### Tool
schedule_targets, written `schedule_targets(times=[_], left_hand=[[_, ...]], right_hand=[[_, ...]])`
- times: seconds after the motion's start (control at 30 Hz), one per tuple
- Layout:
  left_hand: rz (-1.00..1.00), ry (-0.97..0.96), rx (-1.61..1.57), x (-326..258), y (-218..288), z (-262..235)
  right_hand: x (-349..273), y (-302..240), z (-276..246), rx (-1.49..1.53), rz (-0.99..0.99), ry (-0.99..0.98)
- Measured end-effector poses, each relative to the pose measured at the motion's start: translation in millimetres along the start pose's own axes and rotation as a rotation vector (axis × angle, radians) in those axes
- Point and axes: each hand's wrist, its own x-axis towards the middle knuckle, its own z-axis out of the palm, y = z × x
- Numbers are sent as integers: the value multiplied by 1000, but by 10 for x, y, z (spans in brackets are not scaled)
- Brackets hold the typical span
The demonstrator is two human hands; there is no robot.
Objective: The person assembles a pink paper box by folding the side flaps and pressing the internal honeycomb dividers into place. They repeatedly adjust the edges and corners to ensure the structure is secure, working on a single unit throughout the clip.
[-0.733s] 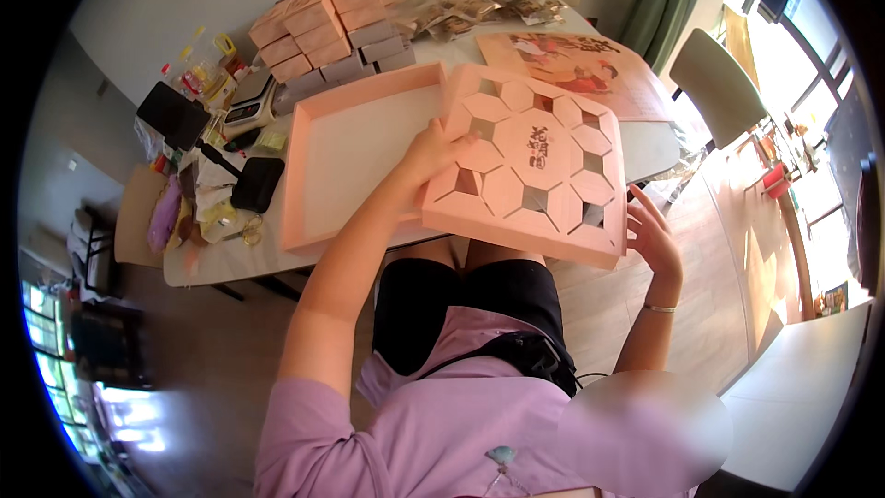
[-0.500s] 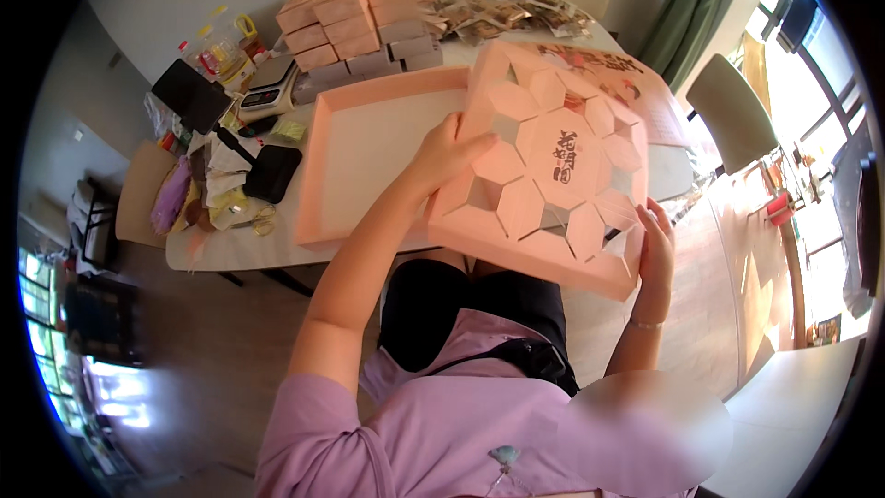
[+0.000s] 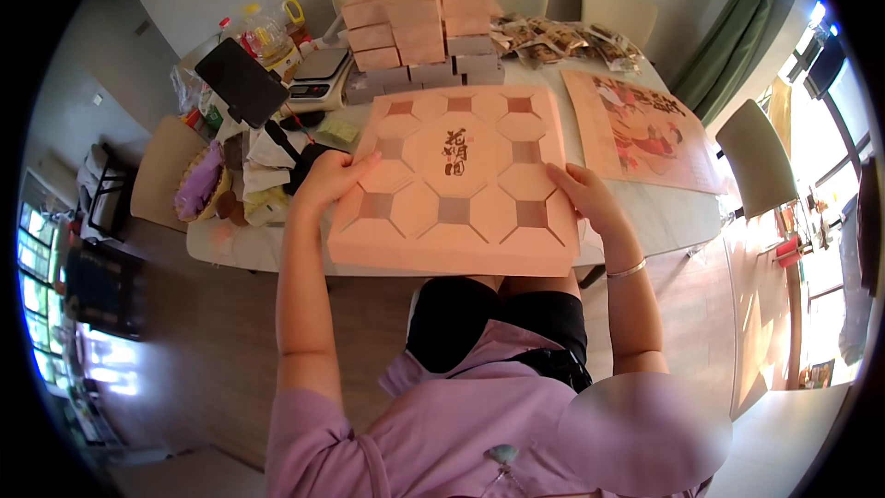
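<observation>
- Now the pink honeycomb insert (image 3: 458, 186) lies flat and level on the white table (image 3: 659, 217), where half a second ago it stood tilted up on its right edge.
- The separate pink tray seen beside the insert earlier no longer shows; the insert covers that spot.
- The left hand (image 3: 329, 180) grips the insert's left edge, thumb on top, fingers curled under; before, it pressed flat on the insert's face.
- The right hand (image 3: 583, 195) rests open on the insert's right side, fingers spread, rather than at its lower corner.
- Behind the insert stands a stack of pink boxes (image 3: 419, 23); right of it lies a printed pink sheet (image 3: 645, 129).
</observation>
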Motion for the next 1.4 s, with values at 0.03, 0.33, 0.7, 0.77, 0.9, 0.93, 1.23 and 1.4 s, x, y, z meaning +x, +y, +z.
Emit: schedule_targets(times=[0.03,0.33,0.7,0.77,0.9,0.93,1.23,1.4], left_hand=[[-23,-12,45,10,1,-30],[68,47,18,-89,-29,-65],[65,71,-190,-105,-49,122],[132,104,-79,-143,48,169],[252,161,-38,-128,158,306],[261,164,-48,-106,156,326],[253,66,-203,-63,378,502],[246,57,-110,-18,439,618]], right_hand=[[42,-16,22,-56,-5,12],[30,-334,141,-411,30,66],[336,-330,15,-389,240,-85],[304,-448,4,-443,265,-67],[213,-500,-73,-549,225,-63],[207,-470,-83,-552,198,-55],[137,-313,-217,-549,92,114],[95,-282,-357,-550,115,60]])
